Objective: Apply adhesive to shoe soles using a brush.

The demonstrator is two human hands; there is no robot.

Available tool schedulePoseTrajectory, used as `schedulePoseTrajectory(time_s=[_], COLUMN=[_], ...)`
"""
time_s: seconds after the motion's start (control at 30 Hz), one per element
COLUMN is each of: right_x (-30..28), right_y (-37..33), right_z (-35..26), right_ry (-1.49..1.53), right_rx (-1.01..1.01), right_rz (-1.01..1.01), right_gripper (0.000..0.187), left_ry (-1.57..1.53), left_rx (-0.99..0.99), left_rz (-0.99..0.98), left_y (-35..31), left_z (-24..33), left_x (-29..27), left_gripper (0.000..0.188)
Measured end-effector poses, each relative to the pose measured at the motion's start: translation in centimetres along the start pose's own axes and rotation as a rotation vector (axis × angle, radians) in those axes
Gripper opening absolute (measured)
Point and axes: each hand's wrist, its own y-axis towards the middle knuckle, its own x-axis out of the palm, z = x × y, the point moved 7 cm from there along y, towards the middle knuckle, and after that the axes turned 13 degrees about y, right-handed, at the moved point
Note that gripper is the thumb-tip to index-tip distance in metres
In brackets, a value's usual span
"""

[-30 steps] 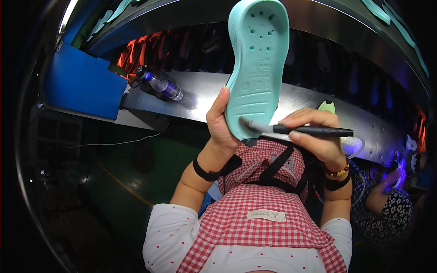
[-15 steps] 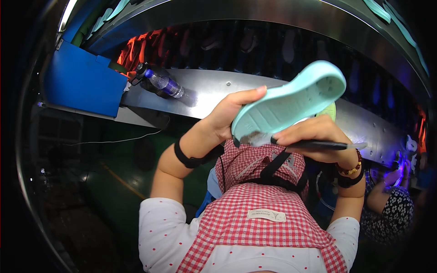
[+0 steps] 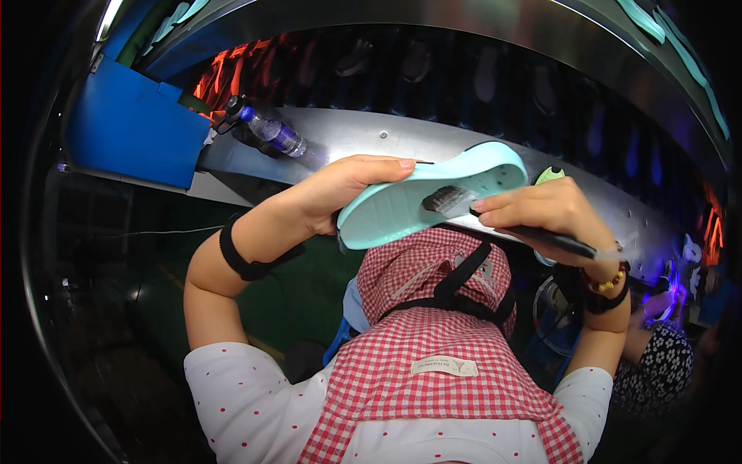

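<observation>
A light turquoise shoe sole [image 3: 390, 216] is tilted in front of me with its hollow inner face toward me. My left hand [image 3: 344, 185] grips its left end, thumb along the upper rim and the other fingers underneath. In my right hand [image 3: 545, 216] is a brush [image 3: 560, 240] with a dark handle, held between thumb and fingers. Its dark flat bristles [image 3: 444, 199] rest against the inside of the sole, around the middle. A pale green piece [image 3: 550, 175] shows partly behind my right hand, on the metal ledge.
A metal ledge [image 3: 382, 124] runs across ahead of me. On its left lie a clear bottle [image 3: 274, 133] with a purple label and a dark bottle [image 3: 236, 116]. Beyond is a dark rack holding several soles [image 3: 487, 73]. A blue box [image 3: 127, 127] stands left; another person [image 3: 657, 363] is at right.
The sole has moved down and left with my left hand and is tilted flatter. The brush bristles have shifted from its near left end to the middle of its inside.
</observation>
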Motion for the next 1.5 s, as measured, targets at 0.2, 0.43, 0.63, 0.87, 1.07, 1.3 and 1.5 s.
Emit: schedulePoseTrajectory(time_s=[0.2, 0.43, 0.63, 0.87, 1.07, 1.3, 1.5], right_x=[2.2, 1.1, -0.5, -0.2, -0.5, 0.2, -0.2], right_y=[-1.2, -1.9, -4.3, -6.7, -8.5, -11.4, -11.2], right_z=[2.1, 7.9, 8.7, 5.8, 8.9, 10.1, 9.9], right_ry=[0.014, 0.564, 0.137, 0.843, 0.848, 0.896, 0.817], right_rx=[0.109, 0.318, 0.227, 0.039, 0.117, 0.175, 0.168], right_rz=[-0.160, 0.425, 0.959, 0.806, 0.965, 1.115, 1.095], right_gripper=[0.022, 0.019, 0.021, 0.019, 0.020, 0.024, 0.030], left_ry=[-0.019, -0.507, -0.722, -0.503, -0.807, 0.683, 1.251], left_rx=[0.123, 0.308, 0.297, 0.654, 0.997, 1.126, 0.877], left_rz=[0.085, -0.062, -0.114, -0.010, -0.105, 1.032, 1.049], left_y=[-0.9, 3.7, 6.5, 1.1, 1.3, 7.5, 11.1], left_z=[-0.7, -3.5, -5.6, 3.5, 18.7, 26.9, 28.1], left_x=[-1.5, 0.2, 1.2, -2.0, -12.9, -9.6, -6.9], left_gripper=[0.043, 0.044, 0.043, 0.055, 0.064, 0.068, 0.048])
